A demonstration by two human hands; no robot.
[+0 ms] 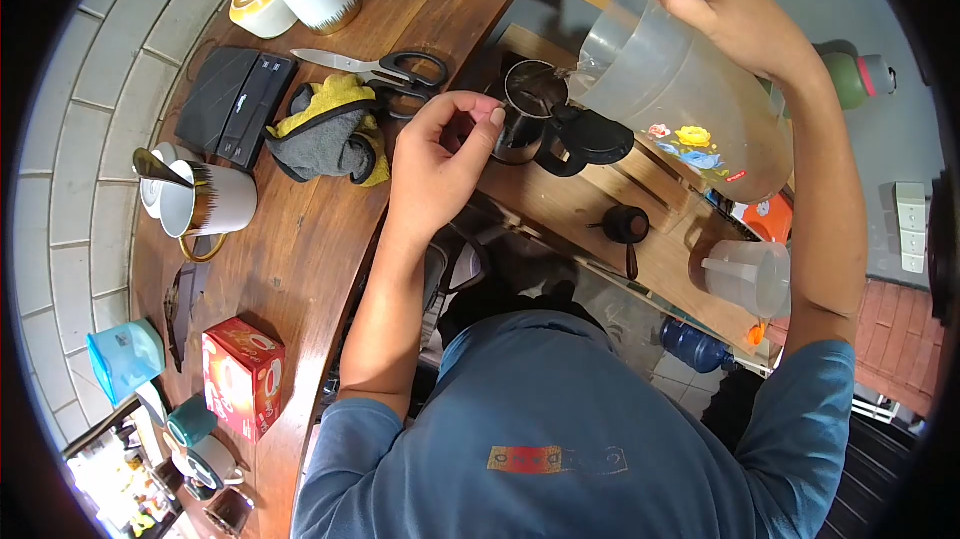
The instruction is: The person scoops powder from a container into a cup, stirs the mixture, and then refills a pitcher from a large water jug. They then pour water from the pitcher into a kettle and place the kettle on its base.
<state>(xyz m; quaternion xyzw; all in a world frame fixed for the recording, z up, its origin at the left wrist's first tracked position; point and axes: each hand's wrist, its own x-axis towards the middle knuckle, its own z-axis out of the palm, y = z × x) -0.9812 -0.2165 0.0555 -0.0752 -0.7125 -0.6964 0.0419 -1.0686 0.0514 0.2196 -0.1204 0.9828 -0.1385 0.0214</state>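
Note:
My right hand (735, 24) grips a large translucent plastic pitcher (640, 79) with flower decals, near its upper edge. The pitcher is tilted, and its mouth is at the opening of a metal kettle (518, 134); clear liquid seems to run between them. A black handle and lid part (595, 134) stick out from the kettle toward the pitcher. Beside the kettle's rim, my left hand (440, 159) is closed, thumb against the fingertips. Whether it pinches a part of the kettle or something small is not visible.
Scissors (385, 69), a yellow-grey cloth (330, 134), a black scale (240, 104), mugs (225, 201) and a red box (243, 379) lie on the wooden counter (300, 259). A black round tool (626, 225) and a plastic measuring jug (755, 277) stand on the lower wooden surface.

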